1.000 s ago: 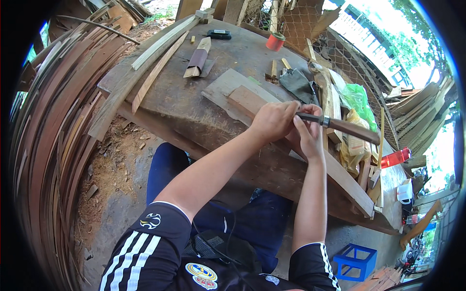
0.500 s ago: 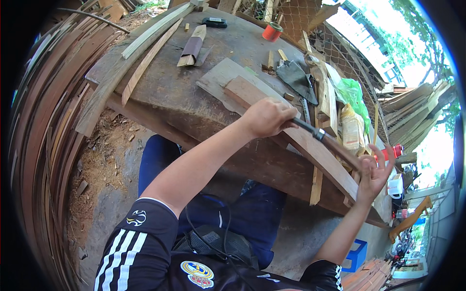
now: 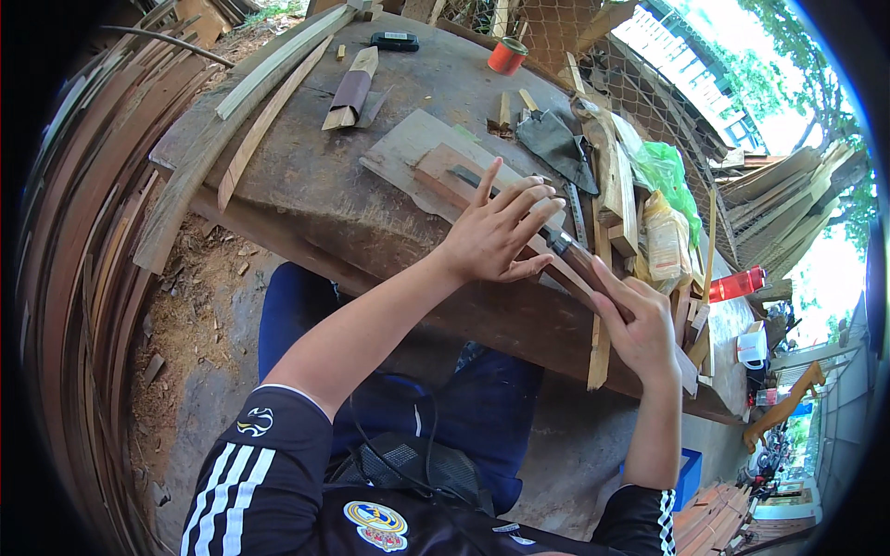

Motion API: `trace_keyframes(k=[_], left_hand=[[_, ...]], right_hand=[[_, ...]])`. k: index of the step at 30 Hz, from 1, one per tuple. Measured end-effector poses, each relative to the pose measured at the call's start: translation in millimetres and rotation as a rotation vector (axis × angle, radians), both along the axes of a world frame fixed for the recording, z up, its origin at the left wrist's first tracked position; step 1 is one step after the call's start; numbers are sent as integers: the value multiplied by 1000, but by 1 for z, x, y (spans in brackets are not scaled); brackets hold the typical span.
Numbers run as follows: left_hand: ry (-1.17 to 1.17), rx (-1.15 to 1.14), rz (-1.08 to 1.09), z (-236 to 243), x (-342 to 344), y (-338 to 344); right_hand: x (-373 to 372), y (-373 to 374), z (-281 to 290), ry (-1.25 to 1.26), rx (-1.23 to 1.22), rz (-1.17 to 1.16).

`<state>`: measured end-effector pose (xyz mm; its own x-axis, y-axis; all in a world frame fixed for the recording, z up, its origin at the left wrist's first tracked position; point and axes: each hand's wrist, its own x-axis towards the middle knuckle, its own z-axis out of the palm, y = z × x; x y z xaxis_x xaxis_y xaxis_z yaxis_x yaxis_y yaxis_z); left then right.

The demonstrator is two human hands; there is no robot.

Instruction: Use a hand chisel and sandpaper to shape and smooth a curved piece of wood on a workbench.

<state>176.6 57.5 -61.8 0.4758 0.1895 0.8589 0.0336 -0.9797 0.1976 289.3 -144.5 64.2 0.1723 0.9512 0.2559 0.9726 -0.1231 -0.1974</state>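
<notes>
My right hand is closed around the brown wooden handle of a chisel, which has a metal collar. The chisel slants up and left over the workbench, its dark blade end showing past my left fingers. My left hand lies over the blade with its fingers spread, hiding most of it. Beneath both hands a reddish-brown wood piece rests on a wider grey board. A dark grey pouch-like thing lies just beyond my left fingertips.
Farther back on the workbench are a wood stick wrapped in sandpaper, a black device and a red can. Wood offcuts and a green plastic bag crowd the right. There, a red bottle and white mug stand out.
My left hand has gone from a fist around the chisel's metal part to spread fingers over it. My right hand moved left from the handle's end and closed on the handle.
</notes>
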Motion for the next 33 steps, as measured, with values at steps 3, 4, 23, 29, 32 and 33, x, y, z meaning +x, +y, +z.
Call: trace_keyframes(k=[3,4,23,29,32,33], left_hand=[[46,44,5,-5,1,2],[51,37,6,-8,1,3],[6,6,2,-12,-1,4],[14,23,2,-6,8,0],[8,2,6,-8,1,3],[-6,-17,29,-9,0,4]], right_hand=[[1,8,2,6,-36,-2],[4,10,1,19,-51,10],[40,10,-7,105,-72,3],[65,-7,-2,93,-30,40],[47,37,-12,94,-32,84],[43,44,-14,91,-23,139]])
